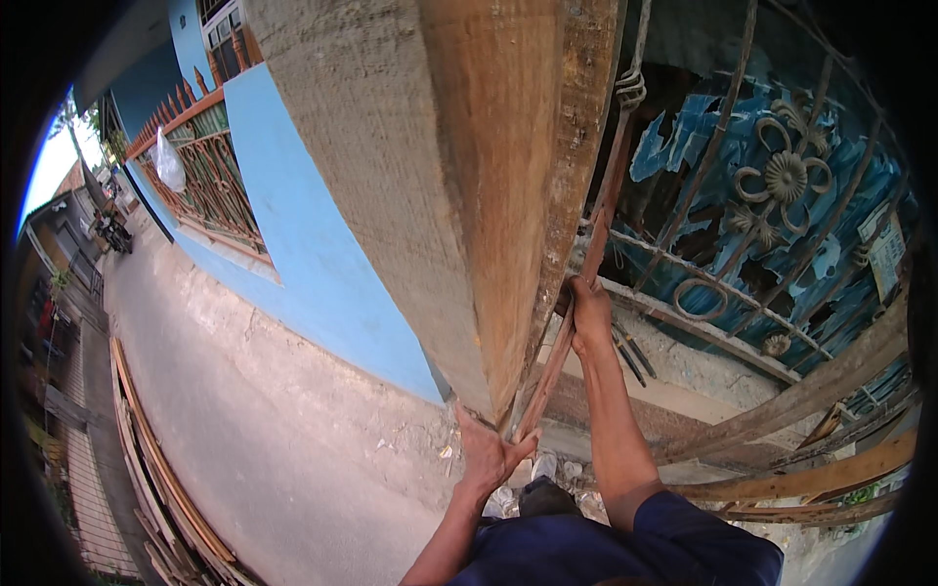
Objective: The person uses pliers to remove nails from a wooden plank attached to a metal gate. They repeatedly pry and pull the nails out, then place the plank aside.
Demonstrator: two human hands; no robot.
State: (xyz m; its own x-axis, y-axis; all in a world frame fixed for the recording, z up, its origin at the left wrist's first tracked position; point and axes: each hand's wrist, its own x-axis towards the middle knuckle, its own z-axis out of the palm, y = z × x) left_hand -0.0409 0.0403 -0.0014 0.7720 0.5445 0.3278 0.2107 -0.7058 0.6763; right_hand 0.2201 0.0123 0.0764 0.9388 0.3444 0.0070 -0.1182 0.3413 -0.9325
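A tall form of wooden boards (503,186) rises in front of me, with a grey rough face (376,176) on its left and brown faces on its right. My left hand (486,451) is at its lower end, fingers round the left edge and thumb stretched to the right; part of the fingers is hidden. Higher up on the right, my right hand (589,311) is closed round a thin reddish-brown wooden strip (549,381). The strip slants along the boards, its lower end close to my left thumb.
Right of the boards stands a metal grille (785,176) with flower ornaments and torn blue sheeting behind. Curved-looking planks (811,479) lie at lower right. A light blue wall (303,186) borders the lane (225,439) on the left, where long timber strips (161,469) lie. A motorbike (115,234) stands farther off.
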